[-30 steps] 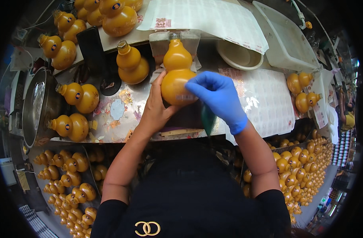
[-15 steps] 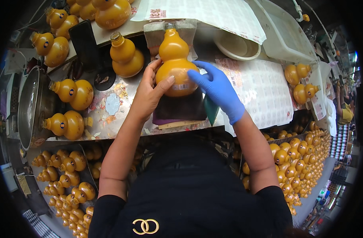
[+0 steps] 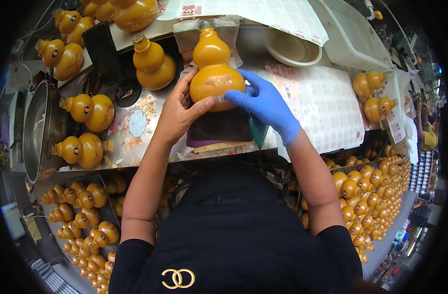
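Between my two hands is a glossy amber gourd-shaped bottle (image 3: pixel 213 68), its clear neck pointing away from me. My bare left hand (image 3: pixel 182 110) is closed round the lower left of the bulb, with the thumb near a small pale label (image 3: pixel 223 99) low on it. On the other side, my right hand (image 3: pixel 268 103), in a blue glove, grips the bulb with its thumb across the front at the label's edge. Under the bottle lies a dark pad (image 3: pixel 219 128), and beyond it a grey cloth (image 3: pixel 185 41). Some right fingers are hidden behind the bottle.
Sheets of round stickers (image 3: pixel 327 110) lie right of my hands. A white bowl (image 3: pixel 295 51) and a plastic tub (image 3: pixel 353 36) stand beyond. More gourd bottles (image 3: pixel 154 63) stand leftward, near a black stand (image 3: pixel 102 49) and a metal basin (image 3: pixel 40 130). Crates of bottles (image 3: pixel 366 196) flank me below.
The bottle has tipped or turned slightly in my hands, so the label sits lower and shows less. My right thumb has moved down and left to the label.
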Motion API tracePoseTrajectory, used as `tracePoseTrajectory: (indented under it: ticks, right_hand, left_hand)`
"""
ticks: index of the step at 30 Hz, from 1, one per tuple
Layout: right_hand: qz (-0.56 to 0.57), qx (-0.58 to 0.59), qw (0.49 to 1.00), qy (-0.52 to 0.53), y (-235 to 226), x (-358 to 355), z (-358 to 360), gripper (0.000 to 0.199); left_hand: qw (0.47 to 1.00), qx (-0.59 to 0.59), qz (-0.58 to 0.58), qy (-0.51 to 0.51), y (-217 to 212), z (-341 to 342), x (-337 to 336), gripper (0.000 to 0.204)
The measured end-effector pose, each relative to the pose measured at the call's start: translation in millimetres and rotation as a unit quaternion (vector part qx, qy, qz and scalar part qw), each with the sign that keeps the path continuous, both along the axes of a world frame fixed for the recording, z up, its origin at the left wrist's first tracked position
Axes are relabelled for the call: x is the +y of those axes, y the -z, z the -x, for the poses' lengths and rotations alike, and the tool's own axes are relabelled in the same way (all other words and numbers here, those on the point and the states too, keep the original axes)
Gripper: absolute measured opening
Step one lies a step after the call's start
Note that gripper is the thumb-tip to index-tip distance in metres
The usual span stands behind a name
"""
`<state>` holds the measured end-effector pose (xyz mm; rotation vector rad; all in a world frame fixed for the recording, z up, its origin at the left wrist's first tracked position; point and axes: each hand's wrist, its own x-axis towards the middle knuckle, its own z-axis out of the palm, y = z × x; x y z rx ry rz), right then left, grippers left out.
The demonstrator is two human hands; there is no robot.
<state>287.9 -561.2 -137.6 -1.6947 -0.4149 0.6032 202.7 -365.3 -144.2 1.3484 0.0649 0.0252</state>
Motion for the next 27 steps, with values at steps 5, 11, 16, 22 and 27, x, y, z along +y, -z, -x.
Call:
tracePoseTrajectory:
  ticks: [5,11,16,22,27]
  right_hand:
    - [0.004,0.0,1.0,0.002,6,-3,1,0.072]
    - [-0.028,0.009,1.0,0.011,6,-1,4,0.072]
    - [-0.106,0.166,0.979,0.055,15,-10,3,0.058]
    - [-0.33,0.202,0.904,0.181,-7,-11,48,0.031]
    - [-0.025,-0.219,0.967,0.129,-8,12,74,0.035]
  left_hand:
    - [1.0,-0.002,-0.001,0.0,1,1,0,0.081]
    - [1.0,-0.003,-0.006,-0.002,0,1,0,0.082]
    - [1.0,-0.007,0.003,-0.003,4,1,2,0.08]
    - [0.998,-0.025,-0.049,-0.003,5,1,-4,0.081]
    - [0.997,-0.036,-0.062,-0.002,7,1,-4,0.079]
